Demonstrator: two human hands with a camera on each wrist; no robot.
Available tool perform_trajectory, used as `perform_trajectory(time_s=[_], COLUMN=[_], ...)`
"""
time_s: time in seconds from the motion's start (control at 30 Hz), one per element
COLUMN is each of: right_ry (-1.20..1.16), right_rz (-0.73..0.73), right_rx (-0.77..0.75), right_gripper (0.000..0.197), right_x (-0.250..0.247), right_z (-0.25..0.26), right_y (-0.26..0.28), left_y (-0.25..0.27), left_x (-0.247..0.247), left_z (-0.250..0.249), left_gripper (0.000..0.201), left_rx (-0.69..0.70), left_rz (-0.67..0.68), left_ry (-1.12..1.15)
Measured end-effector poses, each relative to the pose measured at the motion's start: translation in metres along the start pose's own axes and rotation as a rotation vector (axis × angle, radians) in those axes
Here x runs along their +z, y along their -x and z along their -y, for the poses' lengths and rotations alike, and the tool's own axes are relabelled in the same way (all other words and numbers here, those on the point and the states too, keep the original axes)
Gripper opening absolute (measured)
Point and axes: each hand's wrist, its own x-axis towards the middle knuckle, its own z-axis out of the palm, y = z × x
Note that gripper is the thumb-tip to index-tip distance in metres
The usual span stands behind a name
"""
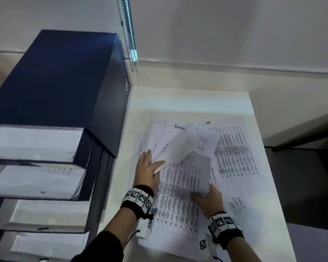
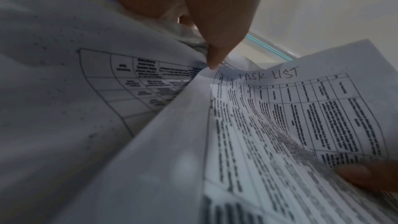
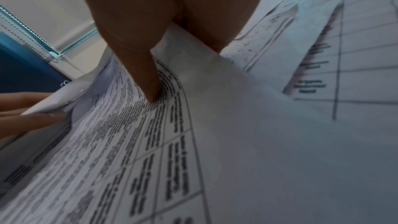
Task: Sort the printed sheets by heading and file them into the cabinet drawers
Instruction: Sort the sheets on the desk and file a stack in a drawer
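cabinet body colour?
Dark navy blue cabinet, with pale drawer fronts; clearest in the head view.

One dark blue cabinet [image 1: 64, 82] at the left of the frame. Four drawers [image 1: 36, 144] pulled out of it, stacked down the lower left, the top two with paper inside. Two hands: left hand [image 1: 147, 172] and right hand [image 1: 208, 200], low in the middle. Two wristbands [image 1: 138, 198], one per wrist. One white worktop [image 1: 178, 99]. One loose spread of printed sheets [image 1: 235, 148] at centre, overlapping too much to count. Three handwritten headings legible. One bead cord [image 1: 128, 35] at upper centre.
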Motion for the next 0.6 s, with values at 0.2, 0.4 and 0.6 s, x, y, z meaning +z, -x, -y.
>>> perform_trajectory(time_s=[0.2,0.4,0.6], right_ry=[0.010,0.036,0.045], right_rz=[-0.001,0.007,0.009], right_rx=[-0.030,-0.050,-0.048], right_gripper=[0.033,0.031,0.026], right_x=[0.000,0.000,-0.001], right_z=[-0.003,-0.006,-0.001], right_y=[-0.001,-0.002,0.000], left_y=[-0.006,-0.024,-0.040], left_x=[0.005,0.001,-0.001], left_z=[-0.003,-0.008,-0.010], left_gripper=[0.044,0.033,0.057], left_rx=[-0.119,-0.280,-0.303], left_rz=[0.013,0.113,0.111], left_ry=[0.072,0.191,0.194])
